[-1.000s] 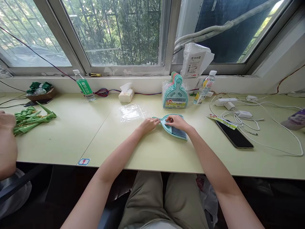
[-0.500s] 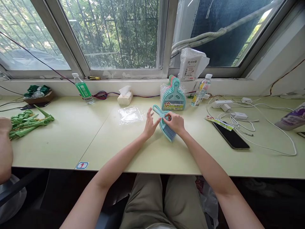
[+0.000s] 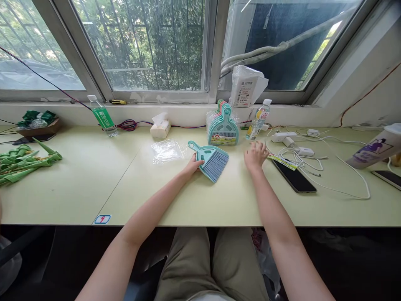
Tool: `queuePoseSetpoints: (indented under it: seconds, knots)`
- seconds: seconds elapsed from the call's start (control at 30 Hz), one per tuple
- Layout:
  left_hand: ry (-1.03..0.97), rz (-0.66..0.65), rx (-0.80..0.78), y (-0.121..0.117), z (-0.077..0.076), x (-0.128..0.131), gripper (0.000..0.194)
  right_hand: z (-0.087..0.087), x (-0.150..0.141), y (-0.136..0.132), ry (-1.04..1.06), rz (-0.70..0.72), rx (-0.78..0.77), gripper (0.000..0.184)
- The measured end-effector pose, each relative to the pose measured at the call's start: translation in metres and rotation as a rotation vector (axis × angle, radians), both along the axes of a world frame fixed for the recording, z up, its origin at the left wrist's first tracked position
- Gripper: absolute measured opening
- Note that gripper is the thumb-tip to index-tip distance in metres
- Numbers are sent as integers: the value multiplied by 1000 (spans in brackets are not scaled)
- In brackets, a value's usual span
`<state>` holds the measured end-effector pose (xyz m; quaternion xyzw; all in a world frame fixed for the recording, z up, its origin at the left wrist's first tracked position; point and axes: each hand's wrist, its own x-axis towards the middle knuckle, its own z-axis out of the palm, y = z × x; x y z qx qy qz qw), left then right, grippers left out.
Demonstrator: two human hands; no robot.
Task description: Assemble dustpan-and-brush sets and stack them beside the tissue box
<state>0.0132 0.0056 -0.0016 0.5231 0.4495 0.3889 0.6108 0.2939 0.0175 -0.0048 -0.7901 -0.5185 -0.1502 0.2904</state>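
Observation:
My left hand (image 3: 193, 164) is closed on the edge of a light-teal mini dustpan with a brush (image 3: 213, 163), thumb on top. Its handle points up and left, and the grey-blue bristles face up and to the right. My right hand (image 3: 255, 155) is over the table with its fingers bent together. The fingertips are at the left end of a yellow-green printed label strip (image 3: 285, 161), which lies across a black phone (image 3: 296, 177); what they grip, if anything, is hidden. Behind, a stack of wrapped dustpan sets (image 3: 223, 125) stands upright.
Flat clear plastic bags (image 3: 167, 151) lie left of the dustpan, near a tissue pack (image 3: 160, 126). Bottles stand at the back: one green-labelled (image 3: 103, 117), one yellow-labelled (image 3: 258, 120). White cables and chargers (image 3: 296, 144) spread at right, with a tilted cup (image 3: 376, 146). Green folded leaves (image 3: 28, 161) lie far left.
My right hand has let go of the dustpan and brush and moved right to the label strip. My left hand has taken hold of the set, now turned with its bristles rightward. The view has shifted slightly right.

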Motion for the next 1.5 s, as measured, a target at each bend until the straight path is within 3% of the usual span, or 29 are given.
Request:
queuePoseSetpoints:
  seconds: [0.1,0.2,0.33,0.5,0.7,0.8,0.9,1.0,1.17,1.33,1.5]
  knots:
    - [20,-24,11,2,-1,-1,50,-19,34,2,42,-223,-49,55]
    - [30,-45,28,1,0,-1,52,-31,53,3,118,-332,-105,52]
    - [4,-37,15,1,1,-1,55,-34,61,5,150,-266,-187,38]
    - [-37,-6,5,1,1,0,52,-31,63,7,118,-192,-169,44]
    - [-100,31,44,1,0,-1,59,-31,62,7,51,-165,-257,42]
    - [-146,56,58,4,-2,-4,60,-31,61,6,37,-197,-194,38]
    - [-184,92,51,9,-5,-6,57,-32,63,6,60,-318,-100,35]
    - [-194,113,43,13,-8,-7,57,-34,68,5,171,-376,-167,38]
    - [-188,106,26,13,-8,-7,60,-32,72,6,167,-274,-256,32]
    - [-176,97,34,11,-7,-6,63,-30,63,8,117,-134,-262,41]
    - [-158,85,56,12,-9,-6,68,-30,59,9,84,55,-252,34]
